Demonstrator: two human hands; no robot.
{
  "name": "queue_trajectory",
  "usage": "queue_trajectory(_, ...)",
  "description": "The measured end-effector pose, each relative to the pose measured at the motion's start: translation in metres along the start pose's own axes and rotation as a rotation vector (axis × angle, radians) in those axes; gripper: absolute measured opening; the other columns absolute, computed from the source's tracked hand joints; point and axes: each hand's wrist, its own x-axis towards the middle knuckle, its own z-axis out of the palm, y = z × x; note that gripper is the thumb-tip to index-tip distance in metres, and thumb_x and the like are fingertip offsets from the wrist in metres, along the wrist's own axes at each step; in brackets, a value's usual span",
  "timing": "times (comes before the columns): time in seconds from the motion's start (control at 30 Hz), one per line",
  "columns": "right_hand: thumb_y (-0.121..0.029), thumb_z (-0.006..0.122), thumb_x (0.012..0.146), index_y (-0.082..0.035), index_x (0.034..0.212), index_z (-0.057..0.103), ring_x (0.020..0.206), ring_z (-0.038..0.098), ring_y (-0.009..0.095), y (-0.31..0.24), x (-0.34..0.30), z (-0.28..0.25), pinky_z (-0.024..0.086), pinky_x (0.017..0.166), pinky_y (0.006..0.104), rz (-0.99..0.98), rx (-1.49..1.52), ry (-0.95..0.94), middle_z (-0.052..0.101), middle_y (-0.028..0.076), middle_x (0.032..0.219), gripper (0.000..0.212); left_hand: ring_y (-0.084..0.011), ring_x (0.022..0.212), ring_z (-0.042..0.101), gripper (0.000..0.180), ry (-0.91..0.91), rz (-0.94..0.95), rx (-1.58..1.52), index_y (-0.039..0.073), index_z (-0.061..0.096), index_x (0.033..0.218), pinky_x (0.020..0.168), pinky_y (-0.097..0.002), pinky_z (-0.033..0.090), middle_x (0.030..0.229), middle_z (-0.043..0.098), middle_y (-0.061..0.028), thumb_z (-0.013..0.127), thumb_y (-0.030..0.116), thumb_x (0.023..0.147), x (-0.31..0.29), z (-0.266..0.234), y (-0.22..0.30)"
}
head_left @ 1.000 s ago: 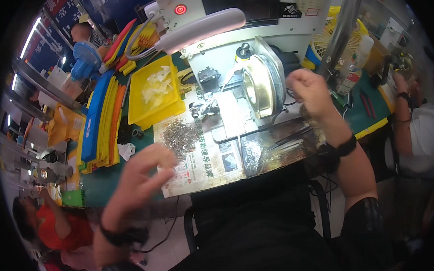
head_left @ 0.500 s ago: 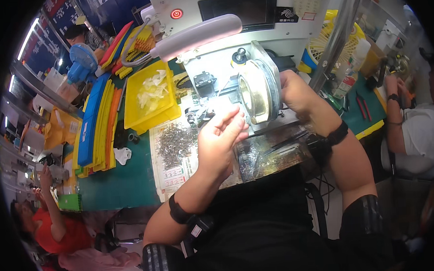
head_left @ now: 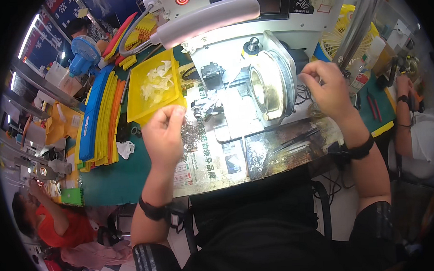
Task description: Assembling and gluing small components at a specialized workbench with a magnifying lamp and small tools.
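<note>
My left hand (head_left: 164, 138) is closed in a pinch at the front edge of a yellow tray (head_left: 133, 107) holding thin whitish pieces (head_left: 157, 85). Whatever its fingertips hold, if anything, is too small to make out. Beside that hand, a pile of small metal pieces (head_left: 192, 136) lies on printed paper (head_left: 211, 172), partly hidden by the hand. To the right of a round metal wheel (head_left: 265, 92) on a white machine (head_left: 205, 41), my right hand (head_left: 329, 89) hovers with fingers curled together, apart from the wheel. I cannot see anything in it.
A lit lamp (head_left: 209, 22) hangs over the machine. Blue, yellow and orange strips (head_left: 97, 121) are stacked on the green mat (head_left: 103, 186) at left. A metal post (head_left: 360, 25) rises at right near a yellow fan (head_left: 346, 38). Other people sit on both sides.
My left hand has moved from beside the wheel leftward to the yellow tray. My right hand has come away from the wheel's right side. The view has shifted slightly.
</note>
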Motion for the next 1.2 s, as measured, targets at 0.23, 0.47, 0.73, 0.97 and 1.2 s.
queue_trajectory(0.23,-0.013,0.075,0.089,-0.002,0.088,0.067,0.065,0.059,0.015,-0.001,-0.005,0.011,0.046,0.062,0.0317,0.433,0.214,-0.136,0.065,0.007,0.072,0.014,-0.0035,0.06,0.052,0.015,-0.182,-0.151,0.165,-0.003,0.07,0.082,0.056,-0.0216,0.04,0.068,0.062,0.003,0.067,0.008,0.092,0.012,-0.001,-0.022)
queue_trajectory(0.47,-0.014,0.075,0.091,-0.002,0.092,0.067,0.069,0.054,0.006,0.008,-0.07,-0.009,0.045,0.064,0.0261,0.545,0.344,-0.061,0.064,0.0,0.076,0.014,-0.0082,0.063,0.054,0.017,-0.148,-0.203,0.078,0.0,0.064,0.079,0.058,-0.0233,0.041,0.07,0.061,-0.0013,0.059,0.006,0.094,0.006,-0.003,-0.042)
queue_trajectory(0.73,-0.015,0.076,0.09,-0.001,0.094,0.069,0.069,0.053,0.006,0.093,-0.049,-0.075,0.045,0.065,0.0247,0.577,0.238,0.197,0.064,-0.001,0.077,0.016,-0.0023,0.066,0.048,0.016,-0.156,-0.126,-0.036,0.002,0.062,0.084,0.06,-0.0191,0.036,0.076,0.059,0.0041,0.06,0.006,0.098,0.009,-0.005,-0.055)
queue_trajectory(0.97,-0.017,0.075,0.091,0.0,0.091,0.069,0.07,0.054,0.006,0.116,-0.056,-0.057,0.044,0.064,0.0239,0.736,0.446,0.046,0.065,0.002,0.079,0.018,-0.0028,0.065,0.046,0.016,-0.162,-0.127,-0.055,0.003,0.061,0.082,0.059,-0.0195,0.034,0.075,0.057,0.0041,0.061,0.007,0.098,0.008,0.001,-0.048)
queue_trajectory(1.2,-0.022,0.056,0.103,-0.003,0.114,0.057,0.054,0.042,0.007,0.06,-0.116,-0.086,0.031,0.049,0.0241,0.968,1.057,-0.053,0.045,-0.003,0.065,0.023,-0.0067,0.068,0.05,0.015,-0.162,-0.171,-0.139,0.003,0.06,0.083,0.064,-0.0221,0.039,0.077,0.059,0.0003,0.059,0.008,0.097,0.002,0.001,-0.046)
